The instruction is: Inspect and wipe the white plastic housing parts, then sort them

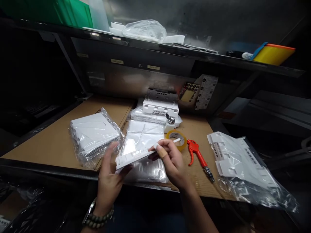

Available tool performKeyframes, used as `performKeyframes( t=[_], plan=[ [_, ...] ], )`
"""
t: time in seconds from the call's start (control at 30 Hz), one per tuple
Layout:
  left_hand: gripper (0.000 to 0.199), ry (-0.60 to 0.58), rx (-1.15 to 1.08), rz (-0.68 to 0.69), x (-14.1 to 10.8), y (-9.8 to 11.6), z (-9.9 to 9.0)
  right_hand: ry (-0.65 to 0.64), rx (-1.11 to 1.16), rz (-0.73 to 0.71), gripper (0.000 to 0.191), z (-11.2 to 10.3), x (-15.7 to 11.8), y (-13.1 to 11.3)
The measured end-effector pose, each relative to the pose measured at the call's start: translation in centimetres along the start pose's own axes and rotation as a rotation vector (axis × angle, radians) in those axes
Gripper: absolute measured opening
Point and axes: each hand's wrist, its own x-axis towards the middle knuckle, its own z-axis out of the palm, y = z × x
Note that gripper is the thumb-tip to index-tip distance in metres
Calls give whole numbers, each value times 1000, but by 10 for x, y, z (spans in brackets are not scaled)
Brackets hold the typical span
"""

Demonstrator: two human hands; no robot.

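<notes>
A narrow white plastic panel [136,157] with small slots is tilted above a stack of clear plastic bags [145,129]. My right hand [173,163] pinches its right part between thumb and fingers. Tape or a bandage wraps one digit of this hand. A thin white end pokes out beyond the knuckles; I cannot tell whether it belongs to the panel. My left hand [110,181] holds the panel's left end from below, its fingers partly hidden in shadow and its thumb raised and blurred.
Bagged white housings [94,131] lie left, with another bagged housing [243,158] right. A red air blow gun [196,153], yellow tape roll [181,137] and small pump bottle [170,124] sit right of the bags. White housings [160,103] stand behind, below a shelf [136,42].
</notes>
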Motion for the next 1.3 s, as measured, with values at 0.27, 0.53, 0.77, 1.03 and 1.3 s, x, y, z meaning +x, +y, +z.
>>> performKeyframes(
  t=[0.27, 0.53, 0.77, 1.03, 1.3],
  plan=[
    [65, -373, -804, -696, 18, 58, 5, -32, -158, -176, 16, 4, -52, 0],
    [59, -384, -900, -676, 28, 82, 19, 8, -498, -376, 23, 31, -66, -24],
    [52, -391, -1278, -908, 19, 101, 23, -39, -606, -497, 18, 48, -64, -24],
    [55, -350, -1354, -990, 17, 93, 24, -36, -604, -516, 18, 52, -66, -24],
    [60, -203, -1226, -858, 24, 66, -11, 420, -724, -328, 17, -30, -64, -11]
  ],
)
